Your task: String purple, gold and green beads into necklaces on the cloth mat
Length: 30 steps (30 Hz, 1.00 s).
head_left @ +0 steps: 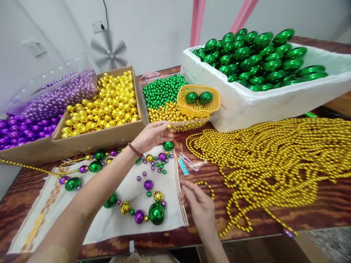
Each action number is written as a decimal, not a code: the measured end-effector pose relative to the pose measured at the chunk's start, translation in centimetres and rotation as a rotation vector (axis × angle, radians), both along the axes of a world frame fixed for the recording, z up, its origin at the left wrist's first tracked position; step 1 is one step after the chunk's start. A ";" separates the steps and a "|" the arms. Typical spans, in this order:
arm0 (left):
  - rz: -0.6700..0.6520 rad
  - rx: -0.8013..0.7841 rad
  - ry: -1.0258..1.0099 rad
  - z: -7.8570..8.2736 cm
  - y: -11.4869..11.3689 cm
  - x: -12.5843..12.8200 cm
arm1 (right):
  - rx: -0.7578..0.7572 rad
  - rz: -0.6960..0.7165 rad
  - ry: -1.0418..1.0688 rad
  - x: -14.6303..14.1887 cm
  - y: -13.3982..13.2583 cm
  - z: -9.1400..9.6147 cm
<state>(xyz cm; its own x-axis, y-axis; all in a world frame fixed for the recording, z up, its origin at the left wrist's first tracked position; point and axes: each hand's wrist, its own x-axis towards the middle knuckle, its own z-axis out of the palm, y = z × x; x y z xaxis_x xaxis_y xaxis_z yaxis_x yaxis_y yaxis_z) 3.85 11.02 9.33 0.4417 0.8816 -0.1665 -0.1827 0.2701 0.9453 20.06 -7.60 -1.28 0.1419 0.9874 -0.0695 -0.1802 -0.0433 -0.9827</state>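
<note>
My left hand (152,134) reaches forward over the table and pinches a small gold bead (169,127) at the edge of a clear tray of small green and gold beads (161,98). My right hand (199,204) is lower, fingers pinched on a thin needle or thread (207,186) near a short run of gold beads. Between the hands a partly strung necklace of green, gold and purple beads (148,212) lies on a white cloth (128,190).
A cardboard box of gold balls (106,102) and purple balls (24,128) stand at the left. A yellow basket (199,100) holds two green balls. A white foam box of large green balls (260,58) sits at the back right. Gold bead strands (274,160) cover the right of the wooden table.
</note>
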 end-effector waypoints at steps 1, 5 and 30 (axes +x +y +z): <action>0.011 -0.086 -0.109 -0.4 -1.3 -0.3 | 0.024 -0.003 -0.030 0.0 0.0 0.2; 0.092 -0.231 -0.284 -1.7 -4.1 -0.6 | 0.078 -0.007 -0.144 -0.2 0.1 0.8; 0.056 -0.139 -0.168 -3.7 -7.0 0.0 | 0.040 0.006 -0.210 -1.5 0.4 -0.1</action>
